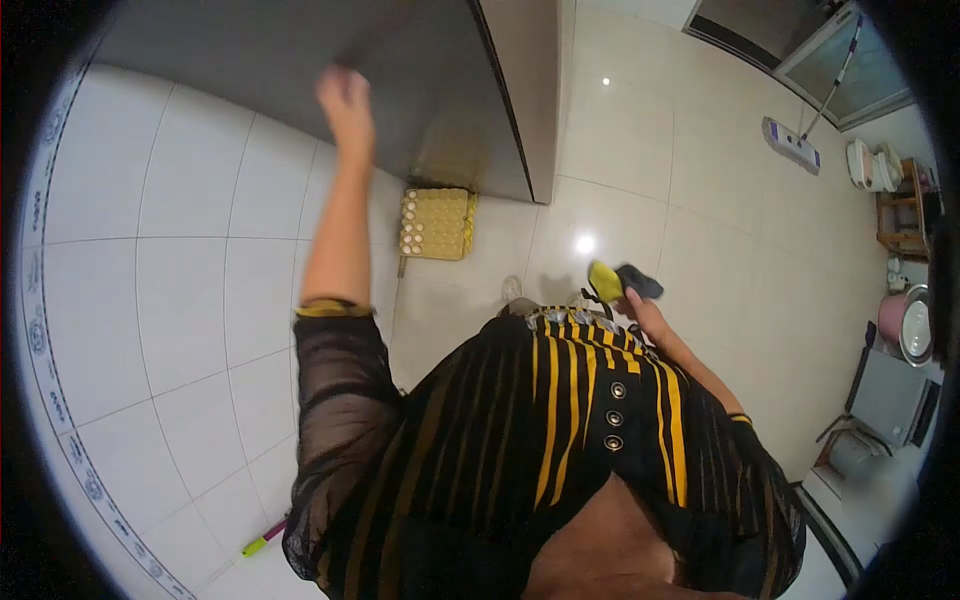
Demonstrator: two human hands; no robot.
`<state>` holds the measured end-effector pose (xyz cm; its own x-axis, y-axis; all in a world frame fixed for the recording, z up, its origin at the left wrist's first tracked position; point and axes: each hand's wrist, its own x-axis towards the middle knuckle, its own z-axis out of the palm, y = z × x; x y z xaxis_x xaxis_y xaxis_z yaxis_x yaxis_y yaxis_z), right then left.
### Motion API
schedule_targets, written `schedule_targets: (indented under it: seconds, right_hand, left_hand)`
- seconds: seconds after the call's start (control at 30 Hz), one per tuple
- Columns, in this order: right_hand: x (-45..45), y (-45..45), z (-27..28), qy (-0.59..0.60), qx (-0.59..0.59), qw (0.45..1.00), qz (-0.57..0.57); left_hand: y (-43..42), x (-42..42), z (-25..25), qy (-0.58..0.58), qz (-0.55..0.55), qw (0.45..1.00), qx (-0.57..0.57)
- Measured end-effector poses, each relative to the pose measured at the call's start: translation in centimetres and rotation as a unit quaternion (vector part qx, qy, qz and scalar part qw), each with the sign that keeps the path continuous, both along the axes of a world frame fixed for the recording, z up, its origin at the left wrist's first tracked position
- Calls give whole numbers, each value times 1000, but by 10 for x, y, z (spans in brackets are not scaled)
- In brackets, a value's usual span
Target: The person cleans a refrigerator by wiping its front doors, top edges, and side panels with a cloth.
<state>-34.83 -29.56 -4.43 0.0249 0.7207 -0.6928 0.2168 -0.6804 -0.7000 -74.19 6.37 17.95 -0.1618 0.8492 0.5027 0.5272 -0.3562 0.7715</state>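
My left hand is raised at the upper left, against or just in front of a large dark grey panel. Motion blurs its fingers, and whatever lies under them is hidden. Low on the right, in front of my waist, my right hand is closed on a small soft-looking piece with a yellow-green part and a dark grey part. I cannot make out whether it is one thing or two. A dark strap or loop hangs beside it.
Egg trays with several eggs stand on the floor below the panel. A flat mop leans at the upper right. Along the right wall are a wooden stool, a pink pot and a grey box. White tiles cover the left wall.
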Motion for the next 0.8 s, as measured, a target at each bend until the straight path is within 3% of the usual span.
schedule_targets:
  seconds: [0.07,0.1,0.17,0.2,0.23,0.27,0.33,0.37,0.4,0.43,0.47,0.5,0.53,0.57,0.6,0.67,0.73,0.8]
  right_hand:
    - [-32,30,16,1,26,1000,5]
    - [-45,46,25,-9,36,997,61]
    - [-81,74,45,41,99,991,78]
    - [-97,88,63,19,100,987,125]
    - [-110,103,91,-33,63,967,245]
    - [-124,112,93,-93,74,946,300]
    - [-144,125,123,-175,147,880,417]
    - [-149,127,117,-184,143,884,405]
    - [-151,127,106,-118,230,889,377]
    - [-147,123,100,-54,316,883,344]
    - [-141,118,103,-70,312,890,326]
    - [-139,116,105,-35,254,921,294]
    - [-139,111,107,2,199,945,259]
    - [-135,103,101,-21,165,960,225]
    - [-129,90,88,-43,130,972,192]
    - [-118,56,54,-126,99,974,161]
    - [-90,1,47,-142,16,981,133]
    - [-80,-32,38,-112,-43,988,100]
  left_hand:
    - [-58,8,-92,0,-97,969,-225]
    - [-98,28,-121,-105,-130,906,-388]
    - [-163,49,-178,-249,-171,725,-618]
    - [-189,71,-170,-296,-206,694,-623]
    - [-205,88,-157,-343,-241,660,-624]
    - [-204,91,-149,-341,-251,654,-627]
    - [-198,102,-140,-271,-333,704,-566]
    - [-188,93,-159,-276,-325,718,-551]
    - [-170,81,-177,-280,-322,729,-535]
    - [-158,72,-176,-343,-275,723,-533]
    - [-147,59,-174,-403,-225,710,-532]
    - [-126,37,-203,-526,-138,674,-499]
    - [-111,34,-161,-532,-69,700,-471]
    - [-71,-17,-254,-285,-204,866,-356]
    - [-63,-3,-175,-455,-114,806,-360]
    - [-29,5,-117,-634,-92,706,-302]
    - [-13,30,-118,-560,-38,762,-322]
    - [6,36,-137,-517,-7,760,-393]
